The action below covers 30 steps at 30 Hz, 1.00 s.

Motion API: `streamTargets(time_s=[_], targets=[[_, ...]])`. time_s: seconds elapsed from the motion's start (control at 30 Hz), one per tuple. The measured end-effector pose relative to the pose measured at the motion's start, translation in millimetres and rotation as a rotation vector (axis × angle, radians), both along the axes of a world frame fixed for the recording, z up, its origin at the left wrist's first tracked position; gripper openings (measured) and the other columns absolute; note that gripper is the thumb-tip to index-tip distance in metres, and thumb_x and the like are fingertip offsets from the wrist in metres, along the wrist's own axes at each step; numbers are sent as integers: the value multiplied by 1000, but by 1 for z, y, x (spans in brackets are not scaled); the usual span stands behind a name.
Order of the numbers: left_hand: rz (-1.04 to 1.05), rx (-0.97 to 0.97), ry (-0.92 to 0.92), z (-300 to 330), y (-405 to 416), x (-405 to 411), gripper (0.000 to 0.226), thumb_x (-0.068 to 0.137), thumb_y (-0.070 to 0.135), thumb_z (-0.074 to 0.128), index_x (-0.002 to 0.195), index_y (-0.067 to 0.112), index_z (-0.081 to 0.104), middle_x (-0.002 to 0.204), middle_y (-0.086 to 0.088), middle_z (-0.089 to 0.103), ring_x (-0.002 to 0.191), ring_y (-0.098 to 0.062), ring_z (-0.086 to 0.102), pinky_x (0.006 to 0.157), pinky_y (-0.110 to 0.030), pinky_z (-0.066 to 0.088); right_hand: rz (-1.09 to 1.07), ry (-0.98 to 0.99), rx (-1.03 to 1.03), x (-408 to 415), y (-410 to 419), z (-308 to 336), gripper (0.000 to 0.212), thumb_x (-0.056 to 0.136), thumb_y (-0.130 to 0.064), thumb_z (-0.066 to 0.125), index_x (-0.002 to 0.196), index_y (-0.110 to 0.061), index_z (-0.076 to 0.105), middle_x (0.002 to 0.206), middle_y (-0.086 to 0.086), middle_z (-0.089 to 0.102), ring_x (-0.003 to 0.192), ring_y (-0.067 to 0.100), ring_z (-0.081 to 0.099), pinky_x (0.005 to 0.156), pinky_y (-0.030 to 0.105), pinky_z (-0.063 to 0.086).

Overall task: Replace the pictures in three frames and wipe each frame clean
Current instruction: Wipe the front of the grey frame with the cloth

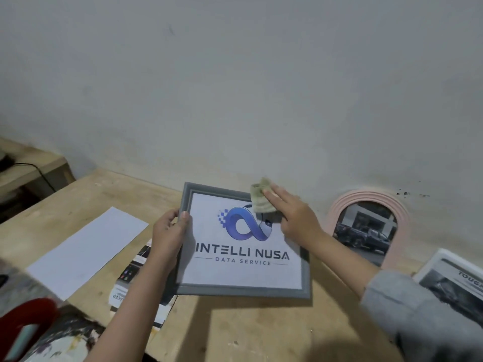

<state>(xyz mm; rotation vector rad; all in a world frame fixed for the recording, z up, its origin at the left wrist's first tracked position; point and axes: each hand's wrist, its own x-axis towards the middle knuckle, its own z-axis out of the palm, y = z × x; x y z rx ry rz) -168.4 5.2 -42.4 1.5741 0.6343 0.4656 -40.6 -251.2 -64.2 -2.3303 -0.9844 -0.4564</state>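
A grey picture frame (305, 273) holding a white print with a blue logo is lifted a little above the wooden table (251, 327). My left hand (168, 235) grips its left edge, thumb on the front. My right hand (292, 215) presses a pale green cloth (260, 199) with straight fingers onto the upper right of the glass. A pink arched frame (401, 212) with a street photo leans on the wall to the right. A white frame (454, 280) with a grey print lies at the far right edge.
A blank white sheet (86, 252) lies on the table to the left. Printed pictures (136, 273) lie partly under the grey frame. A red chair back (23, 322) stands at the lower left. A lower shelf with a black cable (34, 168) is at the far left.
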Motion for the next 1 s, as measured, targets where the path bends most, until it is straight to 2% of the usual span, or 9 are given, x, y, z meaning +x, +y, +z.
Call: streamTargets(time_s=[0.13,0.23,0.43,0.53,0.63,0.73,0.83,0.93,1.0], targets=[[53,-32,-48,5,-3,-1,23,96,21,53,112,7,63,106,-11,68,94,-23,62,76,-29,51,46,-88,-141,-10,15,-31,102,55,22,51,145,-22,30,151,4,29,138,37,29,99,44,43],[115,-9,-40,8,5,-5,23,94,27,55,111,14,63,111,-12,68,100,-30,64,86,-44,53,156,-66,-167,-38,11,-58,105,50,21,53,143,-23,32,149,6,36,135,35,34,97,44,46],[139,102,-76,12,21,-13,13,96,25,53,87,29,61,87,-8,66,80,-26,62,76,-42,52,432,296,-302,-69,-11,-68,74,64,6,43,128,-28,57,133,-4,57,120,16,55,90,34,52],[127,109,-79,10,24,-14,19,96,23,53,81,32,59,82,-4,64,76,-24,59,75,-40,50,317,293,-100,-54,-5,-40,72,63,4,42,125,-25,60,125,-1,63,112,20,60,90,31,51],[102,75,-78,6,23,-13,9,96,24,54,93,23,62,90,-7,64,83,-23,58,78,-40,50,104,62,82,-24,9,-12,81,61,11,44,135,-23,50,139,-4,50,119,25,57,77,31,55],[104,37,-90,4,16,-11,11,96,22,54,101,17,62,93,-6,65,83,-21,59,78,-36,49,-2,-15,-29,-6,21,-6,92,59,23,45,142,-19,41,150,-2,32,132,31,43,70,36,55],[120,32,-97,4,14,-13,11,95,23,53,91,23,63,83,-5,64,74,-20,58,70,-33,48,91,-59,-167,-17,29,-32,101,52,24,49,144,-16,34,151,9,29,137,32,31,86,41,54],[141,79,-102,3,25,-17,11,95,25,54,87,28,61,88,-7,65,78,-22,59,70,-35,49,240,17,-213,-40,30,-60,101,54,21,49,143,-24,32,150,-3,27,138,22,29,74,37,59],[159,98,-90,2,33,-18,10,95,27,54,89,26,62,89,-8,65,79,-24,60,71,-38,51,371,121,-278,-57,26,-67,92,61,16,43,142,-29,38,151,-8,27,139,14,28,86,35,55]])
